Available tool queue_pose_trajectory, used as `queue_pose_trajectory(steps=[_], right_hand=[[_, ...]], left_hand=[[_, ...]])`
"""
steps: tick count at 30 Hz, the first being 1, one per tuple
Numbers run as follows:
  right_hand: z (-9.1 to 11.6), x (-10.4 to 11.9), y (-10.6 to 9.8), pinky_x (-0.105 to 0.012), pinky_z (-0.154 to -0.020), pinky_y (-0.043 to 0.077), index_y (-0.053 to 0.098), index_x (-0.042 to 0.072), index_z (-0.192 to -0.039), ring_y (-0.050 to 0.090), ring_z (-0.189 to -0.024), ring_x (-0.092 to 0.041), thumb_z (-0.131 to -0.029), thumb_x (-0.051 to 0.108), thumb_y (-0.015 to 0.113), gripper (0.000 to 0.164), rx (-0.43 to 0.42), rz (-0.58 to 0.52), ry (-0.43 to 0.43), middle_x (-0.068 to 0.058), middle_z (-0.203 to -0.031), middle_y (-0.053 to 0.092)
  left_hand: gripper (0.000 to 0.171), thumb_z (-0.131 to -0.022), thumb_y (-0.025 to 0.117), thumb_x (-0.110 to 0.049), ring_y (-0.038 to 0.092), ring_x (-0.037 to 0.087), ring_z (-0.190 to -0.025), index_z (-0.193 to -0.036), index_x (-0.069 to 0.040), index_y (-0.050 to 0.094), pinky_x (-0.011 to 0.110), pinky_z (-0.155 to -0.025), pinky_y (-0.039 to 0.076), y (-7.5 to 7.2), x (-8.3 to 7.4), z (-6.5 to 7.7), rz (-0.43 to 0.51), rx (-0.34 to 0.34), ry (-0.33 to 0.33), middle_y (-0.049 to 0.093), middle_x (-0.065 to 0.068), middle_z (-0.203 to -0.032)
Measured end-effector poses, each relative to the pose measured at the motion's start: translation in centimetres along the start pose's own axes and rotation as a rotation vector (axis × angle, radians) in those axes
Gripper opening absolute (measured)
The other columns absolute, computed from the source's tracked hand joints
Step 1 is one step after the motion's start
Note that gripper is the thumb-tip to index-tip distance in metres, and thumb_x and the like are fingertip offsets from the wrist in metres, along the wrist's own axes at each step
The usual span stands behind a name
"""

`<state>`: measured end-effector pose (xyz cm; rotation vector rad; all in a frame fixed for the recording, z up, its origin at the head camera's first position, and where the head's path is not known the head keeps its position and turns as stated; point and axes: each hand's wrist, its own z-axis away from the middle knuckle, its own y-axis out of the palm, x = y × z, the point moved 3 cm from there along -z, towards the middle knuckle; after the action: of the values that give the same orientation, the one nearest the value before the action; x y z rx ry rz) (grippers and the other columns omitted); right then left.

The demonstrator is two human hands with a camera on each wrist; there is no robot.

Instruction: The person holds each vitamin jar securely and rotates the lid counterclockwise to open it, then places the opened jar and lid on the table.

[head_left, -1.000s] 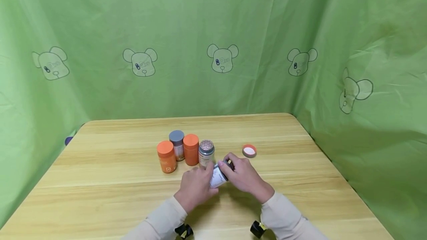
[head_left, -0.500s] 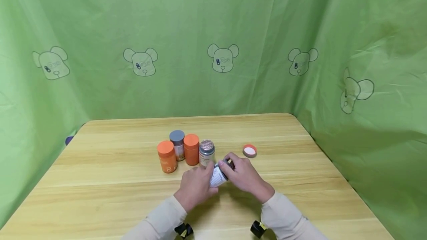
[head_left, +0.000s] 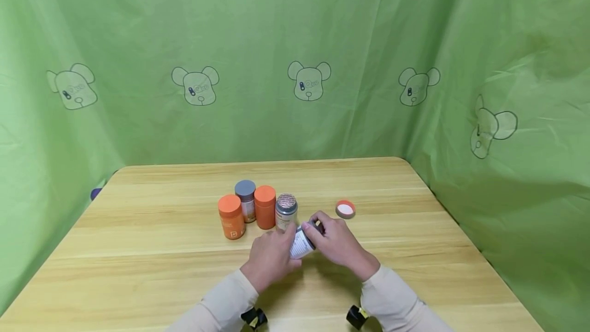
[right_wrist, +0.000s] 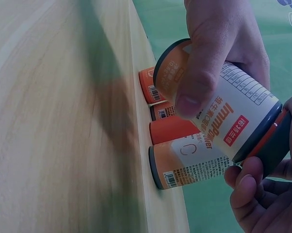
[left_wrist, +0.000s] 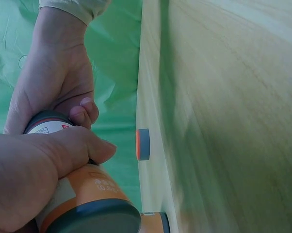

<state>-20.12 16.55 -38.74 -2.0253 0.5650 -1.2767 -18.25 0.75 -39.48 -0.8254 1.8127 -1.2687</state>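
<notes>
A supplement bottle [right_wrist: 233,114] with a white and orange label is tilted over the table. My left hand [head_left: 271,256] grips its body, thumb across the label in the right wrist view. At the bottle's upper end, my right hand [head_left: 338,242] pinches the dark grey lid [right_wrist: 277,143] between thumb and fingers. A thin orange-red band shows between lid and body. Just beyond my left hand stands another bottle [head_left: 286,211] without a lid, a patterned seal over its mouth. A loose lid [head_left: 344,209] lies with its white inside up, past my right hand.
Left of the sealed bottle stand an orange bottle [head_left: 265,209], a grey-lidded bottle [head_left: 245,201] and another orange bottle [head_left: 231,218], all upright and close together. The wooden table [head_left: 138,250] ends at a green curtain [head_left: 249,132] at the back.
</notes>
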Motion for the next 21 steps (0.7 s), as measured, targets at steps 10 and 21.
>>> queue_pose_trajectory(steps=[10, 21], right_hand=[[-0.05, -0.06, -0.02, -0.025, -0.049, 0.042, 0.059, 0.010, -0.091, 0.050, -0.056, -0.006, -0.096, 0.029, 0.058, 0.020, -0.006, -0.013, -0.006, 0.007, -0.066, 0.055], [0.14, 0.28, -0.26, -0.025, -0.054, 0.045, 0.056, 0.011, -0.099, 0.053, -0.065, -0.007, -0.096, 0.026, 0.059, 0.015, 0.029, -0.027, -0.112, 0.004, -0.076, 0.057]], left_hand=[[0.060, -0.073, 0.084, -0.037, 0.058, 0.021, -0.062, -0.115, -0.011, 0.049, 0.033, -0.050, 0.047, -0.31, 0.09, 0.02, 0.033, 0.000, 0.006, 0.062, 0.009, -0.081], [0.068, -0.074, 0.083, -0.037, 0.059, 0.022, -0.063, -0.127, -0.009, 0.049, 0.034, -0.052, 0.048, -0.46, 0.24, 0.03, 0.101, 0.048, -0.020, 0.063, 0.009, -0.084]])
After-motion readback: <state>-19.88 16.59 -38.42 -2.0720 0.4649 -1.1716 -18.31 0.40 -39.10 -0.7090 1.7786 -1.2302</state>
